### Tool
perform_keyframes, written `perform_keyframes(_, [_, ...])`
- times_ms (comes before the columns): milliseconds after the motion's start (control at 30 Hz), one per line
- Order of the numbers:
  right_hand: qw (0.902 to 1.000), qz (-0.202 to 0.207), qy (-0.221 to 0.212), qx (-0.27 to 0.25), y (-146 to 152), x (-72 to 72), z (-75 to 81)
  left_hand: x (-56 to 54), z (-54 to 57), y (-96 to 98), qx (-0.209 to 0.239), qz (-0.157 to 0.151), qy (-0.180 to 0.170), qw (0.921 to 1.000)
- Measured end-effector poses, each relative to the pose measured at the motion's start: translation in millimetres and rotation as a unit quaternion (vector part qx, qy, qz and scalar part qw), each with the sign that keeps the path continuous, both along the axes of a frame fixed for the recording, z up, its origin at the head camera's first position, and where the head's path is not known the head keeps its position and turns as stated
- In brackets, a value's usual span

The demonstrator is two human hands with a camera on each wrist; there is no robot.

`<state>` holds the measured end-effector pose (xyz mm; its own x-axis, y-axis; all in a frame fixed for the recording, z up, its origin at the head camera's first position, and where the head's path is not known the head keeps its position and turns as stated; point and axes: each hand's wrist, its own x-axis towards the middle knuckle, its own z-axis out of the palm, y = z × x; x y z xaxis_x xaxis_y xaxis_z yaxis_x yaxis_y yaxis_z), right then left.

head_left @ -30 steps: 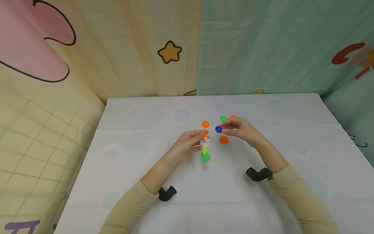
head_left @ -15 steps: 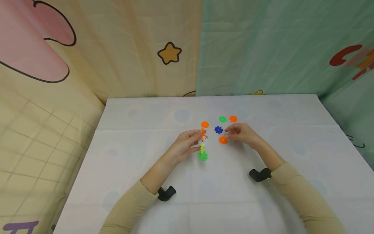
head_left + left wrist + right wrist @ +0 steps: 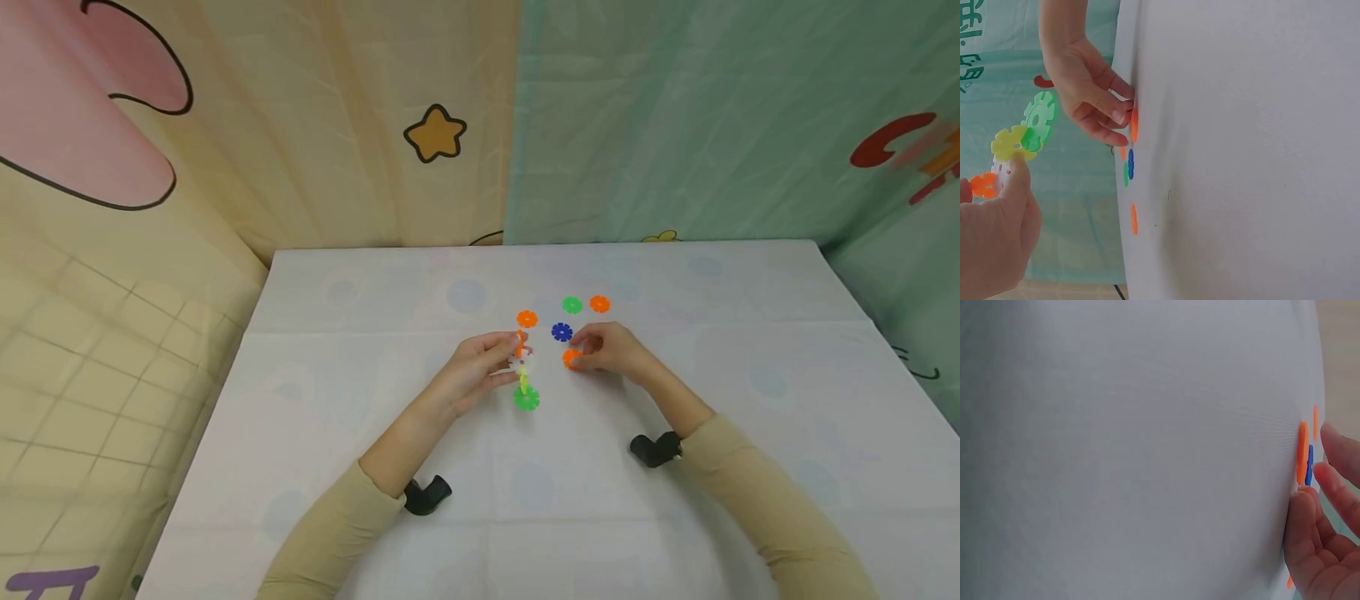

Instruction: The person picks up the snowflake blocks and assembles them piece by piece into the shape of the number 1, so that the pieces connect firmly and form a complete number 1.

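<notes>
My left hand [image 3: 480, 371] holds a joined chain of notched plastic building discs above the table, its thumb and fingers at the orange end disc [image 3: 985, 185]. Below that follow a white disc [image 3: 519, 362], a yellow disc [image 3: 1009, 144] and a green disc [image 3: 1040, 120], linked edge to edge. At the tabletop, my right hand [image 3: 611, 346] pinches the right edge of a loose orange disc [image 3: 1302, 453] lying flat. Just behind that lies a dark blue disc [image 3: 562, 332], close to the right index finger.
Farther back on the white-covered table [image 3: 360, 400] lie a loose green disc [image 3: 572, 305] and another orange disc [image 3: 600, 304]. One more orange disc [image 3: 527, 319] lies just beyond the left fingertips. A printed curtain [image 3: 637, 125] stands behind the table's far edge.
My right hand has come from the blue disc, back and down to the orange disc nearer me, and now pinches its edge. The left hand has stayed nearly still with its chain.
</notes>
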<state>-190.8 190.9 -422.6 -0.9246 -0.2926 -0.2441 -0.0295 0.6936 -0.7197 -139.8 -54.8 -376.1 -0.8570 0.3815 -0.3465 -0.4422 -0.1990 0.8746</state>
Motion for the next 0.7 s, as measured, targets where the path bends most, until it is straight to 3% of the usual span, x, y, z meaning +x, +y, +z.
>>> perform_keyframes(233, [0.9984,0.004,0.03,0.047,-7.7,-1.0,-0.9,-2.1,-2.1,1.7,0.002,0.008,-0.011,0.9999])
perform_keyframes(433, [0.9978,0.005,0.02,0.063,-10.8,-2.5,0.5,-2.1,-2.1,0.3,0.006,0.007,-0.008,0.9999])
perform_keyframes(700, [0.9995,0.0,0.008,0.031,-10.3,-0.7,-0.5,-2.7,-4.2,-2.4,0.009,0.007,-0.012,0.9999])
